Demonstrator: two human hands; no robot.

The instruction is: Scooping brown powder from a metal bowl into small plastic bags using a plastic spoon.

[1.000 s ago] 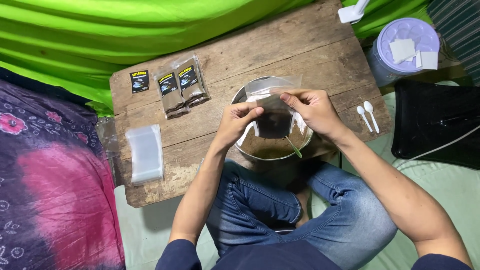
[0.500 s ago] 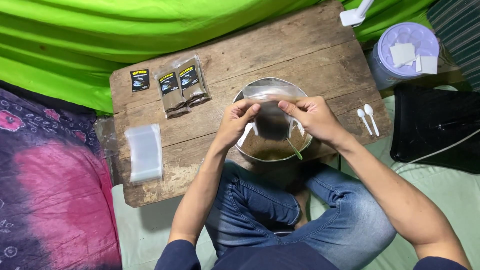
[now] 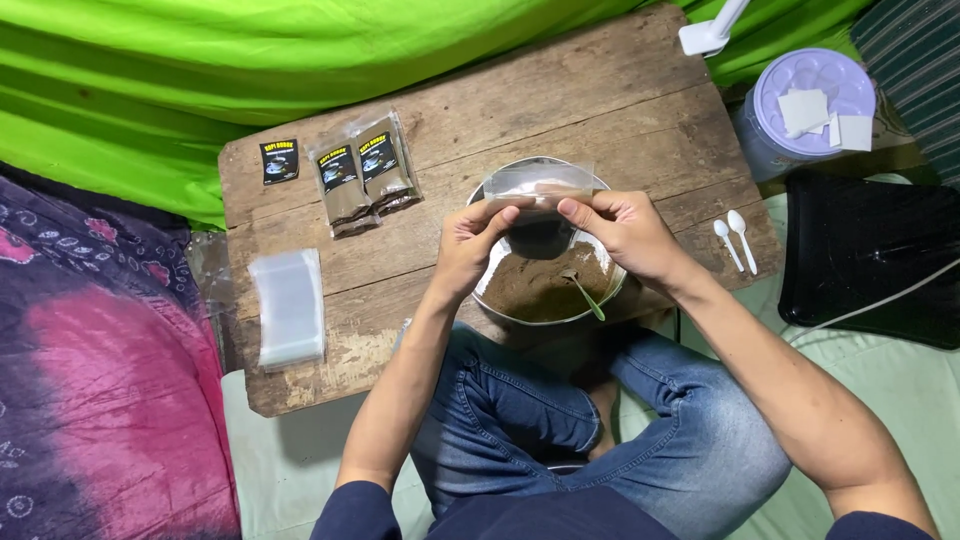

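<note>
Above the round metal bowl [image 3: 488,296] of brown powder, the left hand [image 3: 468,246] and right hand [image 3: 622,232] each pinch an upper corner of a small clear plastic pouch [image 3: 537,184], which looks light, limp and slippery, best gripped at its rim.

A home floor workspace: a low wooden board [image 3: 600,110] among a green sheet [image 3: 250,60], a patterned blanket [image 3: 90,350] and a lidded tub [image 3: 810,110].

Bare wooden board [image 3: 560,110] open beyond round metal bowl of brown powder [image 3: 545,290]; blocked left by labelled sachets [image 3: 362,175], right by two white spoons [image 3: 735,240].
</note>
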